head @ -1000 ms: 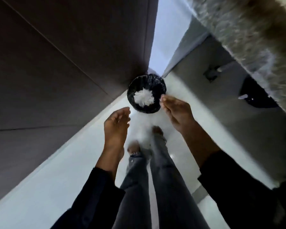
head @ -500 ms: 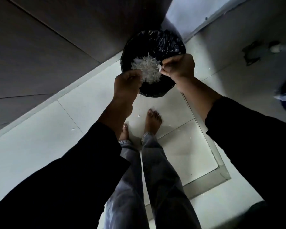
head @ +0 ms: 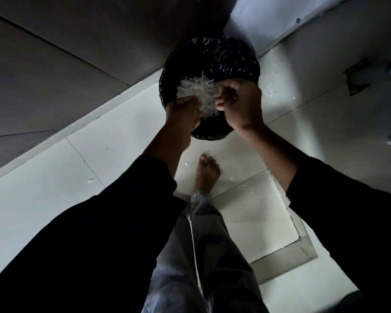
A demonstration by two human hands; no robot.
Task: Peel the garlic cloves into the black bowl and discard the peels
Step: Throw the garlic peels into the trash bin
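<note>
A round bin lined with a black plastic bag (head: 230,57) stands on the floor against the wall. A heap of white garlic peels (head: 195,89) lies inside it. Both of my hands hover over the bin's near side. My left hand (head: 182,112) shows its back, with the fingers curled down beside the heap. My right hand (head: 242,105) is bunched into a loose fist, thumb and fingertips pinched together at the edge of the peels. No black bowl or garlic cloves are in view.
My bare right foot (head: 207,172) and jeans stand on pale floor tiles (head: 246,211) just short of the bin. A few peel scraps (head: 269,94) lie on the floor right of the bin. A dark cabinet front (head: 66,64) rises on the left.
The view has dropped closer to the bin. Both hands went from open beside the bin to curled shut over it, and they have drawn closer together above the peels.
</note>
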